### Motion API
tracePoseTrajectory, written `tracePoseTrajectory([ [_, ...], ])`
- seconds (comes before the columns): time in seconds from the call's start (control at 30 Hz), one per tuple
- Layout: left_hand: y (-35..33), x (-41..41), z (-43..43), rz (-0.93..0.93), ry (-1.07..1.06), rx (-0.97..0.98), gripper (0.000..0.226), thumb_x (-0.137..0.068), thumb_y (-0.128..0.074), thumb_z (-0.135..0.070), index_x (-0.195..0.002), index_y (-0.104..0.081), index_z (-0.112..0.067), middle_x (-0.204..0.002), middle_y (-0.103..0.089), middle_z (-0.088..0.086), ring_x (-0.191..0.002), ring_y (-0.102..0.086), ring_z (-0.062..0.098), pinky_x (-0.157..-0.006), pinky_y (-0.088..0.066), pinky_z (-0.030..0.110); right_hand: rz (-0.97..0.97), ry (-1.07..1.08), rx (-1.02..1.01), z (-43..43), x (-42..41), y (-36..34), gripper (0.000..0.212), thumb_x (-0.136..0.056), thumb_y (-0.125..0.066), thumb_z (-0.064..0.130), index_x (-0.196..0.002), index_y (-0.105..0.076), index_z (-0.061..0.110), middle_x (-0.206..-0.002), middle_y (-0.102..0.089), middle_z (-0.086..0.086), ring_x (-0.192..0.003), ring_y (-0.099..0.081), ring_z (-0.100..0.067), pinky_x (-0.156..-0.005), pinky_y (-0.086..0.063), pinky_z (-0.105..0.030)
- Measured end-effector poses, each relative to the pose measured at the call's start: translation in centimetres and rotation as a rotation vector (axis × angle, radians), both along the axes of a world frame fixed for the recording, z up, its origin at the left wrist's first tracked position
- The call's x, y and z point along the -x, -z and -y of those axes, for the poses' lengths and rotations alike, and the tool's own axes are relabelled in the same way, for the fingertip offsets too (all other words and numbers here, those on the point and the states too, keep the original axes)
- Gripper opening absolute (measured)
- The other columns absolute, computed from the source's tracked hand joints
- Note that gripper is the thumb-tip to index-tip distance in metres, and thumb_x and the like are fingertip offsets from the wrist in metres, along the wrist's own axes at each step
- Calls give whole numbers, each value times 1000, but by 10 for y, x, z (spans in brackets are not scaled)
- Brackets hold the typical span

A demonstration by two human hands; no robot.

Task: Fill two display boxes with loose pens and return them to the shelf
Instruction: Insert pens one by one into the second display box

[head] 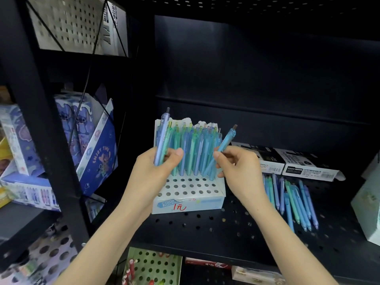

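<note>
Left hand (156, 168) fingers (177, 153) gripping pen bunch (161, 138); right hand (239, 168) fingers pinching tilted pen (227, 138) at box (189, 201); loose pens (292, 200) lying at box's 3 o'clock.

One display box (188, 199), standing pens (195, 145) inside it too crowded to count, left hand (153, 168) with bunch of pens (161, 138), at least two, right hand (238, 167) with single pen (226, 140), about twelve loose pens (292, 200) right of the box, two black cartons (306, 163) behind-right of it.
</note>
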State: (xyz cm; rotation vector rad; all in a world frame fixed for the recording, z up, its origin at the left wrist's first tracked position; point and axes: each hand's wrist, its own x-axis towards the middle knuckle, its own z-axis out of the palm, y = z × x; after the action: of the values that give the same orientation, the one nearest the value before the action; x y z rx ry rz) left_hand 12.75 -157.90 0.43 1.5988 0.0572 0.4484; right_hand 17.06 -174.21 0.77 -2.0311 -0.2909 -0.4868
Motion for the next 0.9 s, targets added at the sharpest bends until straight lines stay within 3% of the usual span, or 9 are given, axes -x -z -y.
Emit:
tracePoseTrajectory([
  [0.07, 1, 1, -2, -3, 15, -16, 18, -84, -63, -34, -78, -60, -17, -46, -44, -18, -41, -38, 0, -50, -33, 15, 63, 36, 83, -4, -2, 3, 18, -90, -59, 23, -82, -66, 8, -67, -63, -2, -62, -59, -16, -61, -53, -33],
  [0.17, 2, 1, -4, 0, 24, -15, 16, -85, -63, -31, -78, -60, -17, -45, -46, -20, -42, -42, -2, -52, -33, 16, 152, 99, 169, -5, -1, 1, 10, -88, -61, 22, -88, -59, 12, -71, -61, 5, -65, -57, -7, -61, -48, -24],
  [0.33, 3, -1, -5, 14, 29, -12, 15, -85, -62, -30, -83, -61, -15, -45, -46, -20, -42, -43, -2, -53, -33, 17, 162, 119, 293, -6, 0, 2, 17, -86, -64, 23, -86, -48, 22, -67, -55, 16, -61, -52, 2, -56, -36, -9],
  [0.5, 2, -4, -4, 10, 47, -10, 18, -86, -61, -32, -85, -62, -14, -47, -44, -18, -41, -38, 0, -48, -32, 13, 186, 226, 430, -13, -2, 6, 13, -86, -64, 33, -83, -63, 20, -52, -45, 14, -52, -46, -7, -52, -38, -20],
  [0.67, 1, -7, -3, 6, 76, -19, 15, -87, -61, -30, -81, -62, -17, -47, -42, -17, -42, -36, 1, -45, -32, 12, 78, 197, 567, -19, -5, -4, 19, -89, -56, 39, -88, -64, 22, -66, -57, 7, -64, -54, -13, -48, -31, -19],
  [0.77, 1, -7, -4, 7, 96, -24, 11, -87, -61, -28, -81, -61, -19, -45, -45, -19, -42, -39, 0, -45, -32, 11, 35, 167, 557, -18, -6, -8, 21, -89, -56, 40, -96, -65, 22, -72, -62, 5, -68, -57, -14, -50, -33, -20],
  [0.9, 0, -6, -5, 5, 100, -34, 10, -87, -62, -28, -80, -61, -19, -46, -47, -21, -43, -44, -3, -45, -34, 10, 135, 168, 346, -20, -8, -17, 30, -87, -57, 45, -109, -62, 25, -56, -50, 9, -58, -50, -5, -57, -40, -23],
])
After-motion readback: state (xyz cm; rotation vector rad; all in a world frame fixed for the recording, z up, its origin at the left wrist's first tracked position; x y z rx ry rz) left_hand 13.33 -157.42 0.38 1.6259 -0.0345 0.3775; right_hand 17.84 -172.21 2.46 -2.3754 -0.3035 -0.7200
